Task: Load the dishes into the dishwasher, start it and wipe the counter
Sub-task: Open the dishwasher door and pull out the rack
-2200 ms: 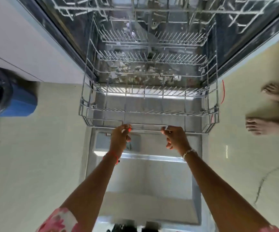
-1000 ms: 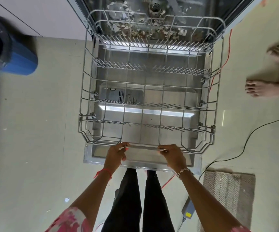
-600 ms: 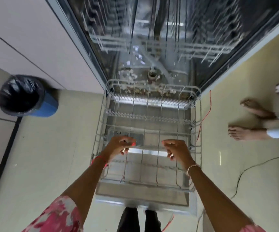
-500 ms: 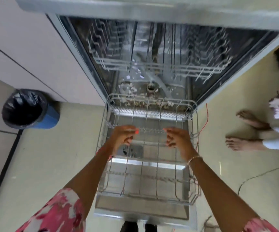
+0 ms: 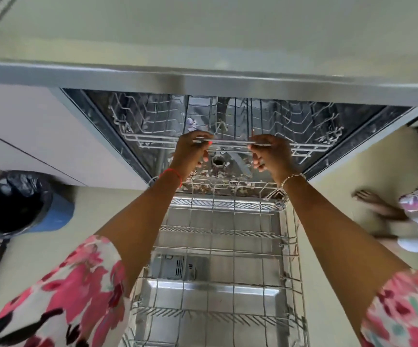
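Observation:
The dishwasher (image 5: 102, 126) stands open under the counter (image 5: 203, 33). Its empty lower rack (image 5: 218, 249) is pulled out over the lowered door (image 5: 210, 294). The upper rack (image 5: 310, 144) sits inside the tub, empty of dishes. My left hand (image 5: 190, 151) grips the front bar of the upper rack left of centre. My right hand (image 5: 270, 154) grips the same bar right of centre. Debris lies on the tub floor around the drain (image 5: 218, 161).
A blue bin (image 5: 17, 204) with a black liner stands on the floor at the left. Another person's bare foot (image 5: 370, 199) and patterned clothing are at the right. White cabinet fronts (image 5: 27, 136) flank the dishwasher on the left.
My hands let go of the lower rack after pulling it fully out, rose, and took hold of the upper rack's front bar. The view tilted up to show the counter.

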Demonstrator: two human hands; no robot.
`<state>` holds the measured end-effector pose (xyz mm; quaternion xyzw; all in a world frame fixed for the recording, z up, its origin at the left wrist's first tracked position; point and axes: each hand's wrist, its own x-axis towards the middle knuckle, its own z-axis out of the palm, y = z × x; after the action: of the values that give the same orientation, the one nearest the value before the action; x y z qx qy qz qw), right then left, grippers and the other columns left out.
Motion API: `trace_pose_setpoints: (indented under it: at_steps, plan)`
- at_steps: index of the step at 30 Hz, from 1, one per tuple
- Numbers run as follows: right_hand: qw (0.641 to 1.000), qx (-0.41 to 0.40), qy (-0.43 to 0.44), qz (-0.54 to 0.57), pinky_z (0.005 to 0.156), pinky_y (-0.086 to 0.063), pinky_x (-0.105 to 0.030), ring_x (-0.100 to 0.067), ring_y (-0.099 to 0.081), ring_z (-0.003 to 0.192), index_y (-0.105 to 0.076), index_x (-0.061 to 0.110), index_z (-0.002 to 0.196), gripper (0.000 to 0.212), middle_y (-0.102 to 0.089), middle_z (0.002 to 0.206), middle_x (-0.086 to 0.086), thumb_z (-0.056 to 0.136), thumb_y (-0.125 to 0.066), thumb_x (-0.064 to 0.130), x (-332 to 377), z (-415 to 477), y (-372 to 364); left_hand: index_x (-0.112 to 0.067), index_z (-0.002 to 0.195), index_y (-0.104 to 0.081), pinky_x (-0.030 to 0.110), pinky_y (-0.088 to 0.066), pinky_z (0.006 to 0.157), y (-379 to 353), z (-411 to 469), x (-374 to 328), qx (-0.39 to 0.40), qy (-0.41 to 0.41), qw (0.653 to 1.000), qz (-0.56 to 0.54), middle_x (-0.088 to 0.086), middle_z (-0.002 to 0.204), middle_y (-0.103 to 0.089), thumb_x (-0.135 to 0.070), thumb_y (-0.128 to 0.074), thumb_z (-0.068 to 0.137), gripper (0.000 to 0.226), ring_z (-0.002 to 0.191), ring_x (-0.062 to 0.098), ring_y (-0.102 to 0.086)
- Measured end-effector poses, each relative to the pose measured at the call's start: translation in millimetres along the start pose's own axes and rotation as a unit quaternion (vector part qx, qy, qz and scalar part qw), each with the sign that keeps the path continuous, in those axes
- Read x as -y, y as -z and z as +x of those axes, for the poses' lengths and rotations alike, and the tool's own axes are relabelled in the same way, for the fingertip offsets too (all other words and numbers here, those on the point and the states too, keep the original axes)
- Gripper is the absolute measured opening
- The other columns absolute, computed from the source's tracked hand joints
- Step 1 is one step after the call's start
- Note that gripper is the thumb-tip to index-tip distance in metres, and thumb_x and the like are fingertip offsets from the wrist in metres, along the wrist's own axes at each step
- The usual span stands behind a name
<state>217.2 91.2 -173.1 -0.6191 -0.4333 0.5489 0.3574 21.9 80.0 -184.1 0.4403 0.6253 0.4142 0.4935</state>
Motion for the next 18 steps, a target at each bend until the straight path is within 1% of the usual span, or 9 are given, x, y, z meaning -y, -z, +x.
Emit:
trace_pose_setpoints:
  at_steps: [2, 5, 8, 10, 12, 13, 15, 16, 18]
  plan:
    - [0.999, -0.005, 0.021, -0.029, 0.032, -0.034, -0.012, -0.005, -0.042, 0.029, -0.064, 0.001, 0.093, 0.008, -0.051, 0.039, 0.004, 0.084, -0.064, 0.002, -2, 3, 2, -0.008, 0.097, -0.066, 0.014, -0.035, 0.035, 3, 3, 3, 0.004, -0.009, 1.000, 0.025, -0.004, 0.049, -0.055, -0.004, -0.058, 0.088, 0.013, 0.035, 0.002, -0.045]
    - [0.999, 0.002, 0.028, -0.031, 0.031, -0.034, -0.013, -0.004, -0.041, 0.028, -0.062, -0.001, 0.096, 0.011, -0.050, 0.035, 0.005, 0.085, -0.063, 0.001, -1, 3, 3, -0.008, 0.095, -0.065, 0.013, -0.031, 0.034, 4, 1, 1, 0.001, -0.003, 1.000, 0.024, 0.002, 0.060, -0.055, -0.004, -0.057, 0.088, 0.012, 0.034, 0.000, -0.043]
    - [0.998, 0.018, 0.027, -0.056, 0.030, -0.037, -0.015, -0.004, -0.042, 0.028, -0.062, 0.003, 0.103, 0.017, -0.051, 0.048, -0.003, 0.087, -0.060, 0.001, -3, -5, 2, 0.000, 0.098, -0.064, 0.014, -0.030, 0.033, 0, -10, -4, -0.008, 0.019, 1.000, -0.002, 0.007, 0.065, -0.053, 0.001, -0.054, 0.089, 0.014, 0.032, 0.001, -0.040]
    - [0.996, 0.039, 0.025, -0.072, 0.031, -0.038, -0.016, -0.002, -0.041, 0.028, -0.061, 0.005, 0.106, 0.018, -0.053, 0.053, -0.001, 0.088, -0.058, 0.000, -7, -15, 4, 0.004, 0.101, -0.063, 0.012, -0.028, 0.032, -2, -24, -4, -0.007, 0.034, 0.999, -0.020, 0.005, 0.062, -0.054, 0.006, -0.051, 0.089, 0.017, 0.031, 0.000, -0.038]
    - [0.995, 0.065, 0.018, -0.073, 0.030, -0.036, -0.015, -0.003, -0.041, 0.028, -0.061, 0.009, 0.102, 0.017, -0.055, 0.047, 0.007, 0.089, -0.056, -0.001, -12, -30, 9, 0.000, 0.102, -0.061, 0.011, -0.028, 0.031, -4, -43, -3, -0.006, 0.050, 0.998, -0.034, -0.003, 0.053, -0.057, 0.011, -0.048, 0.088, 0.022, 0.030, -0.001, -0.038]
    - [0.995, 0.074, 0.013, -0.071, 0.030, -0.035, -0.015, -0.004, -0.042, 0.029, -0.061, 0.011, 0.098, 0.017, -0.055, 0.047, 0.007, 0.088, -0.057, -0.001, -16, -40, 11, -0.001, 0.101, -0.060, 0.011, -0.028, 0.031, -4, -54, -2, -0.008, 0.059, 0.997, -0.047, -0.007, 0.049, -0.057, 0.013, -0.047, 0.087, 0.023, 0.030, -0.001, -0.037]
    - [0.995, 0.074, -0.011, -0.064, 0.030, -0.034, -0.014, -0.005, -0.045, 0.029, -0.063, 0.010, 0.096, 0.014, -0.060, 0.055, 0.001, 0.087, -0.060, 0.000, -27, -64, 15, 0.003, 0.100, -0.059, 0.010, -0.029, 0.032, -4, -81, 4, -0.012, 0.080, 0.995, -0.062, -0.008, 0.045, -0.055, 0.016, -0.045, 0.086, 0.024, 0.030, -0.001, -0.039]
    - [0.995, 0.074, -0.029, -0.065, 0.029, -0.034, -0.015, -0.007, -0.047, 0.029, -0.063, 0.009, 0.098, 0.014, -0.061, 0.057, -0.005, 0.086, -0.062, 0.003, -32, -80, 15, 0.005, 0.102, -0.059, 0.010, -0.029, 0.032, -3, -99, 5, -0.010, 0.094, 0.994, -0.059, -0.005, 0.048, -0.055, 0.016, -0.044, 0.087, 0.024, 0.030, -0.002, -0.040]
    - [0.993, 0.078, -0.069, -0.056, 0.028, -0.031, -0.014, -0.010, -0.046, 0.027, -0.065, 0.008, 0.097, 0.013, -0.058, 0.057, -0.014, 0.085, -0.065, 0.007, -42, -117, 16, 0.009, 0.100, -0.060, 0.011, -0.028, 0.031, -1, -139, 10, 0.002, 0.122, 0.991, -0.047, 0.005, 0.063, -0.053, 0.013, -0.044, 0.089, 0.020, 0.031, -0.002, -0.039]
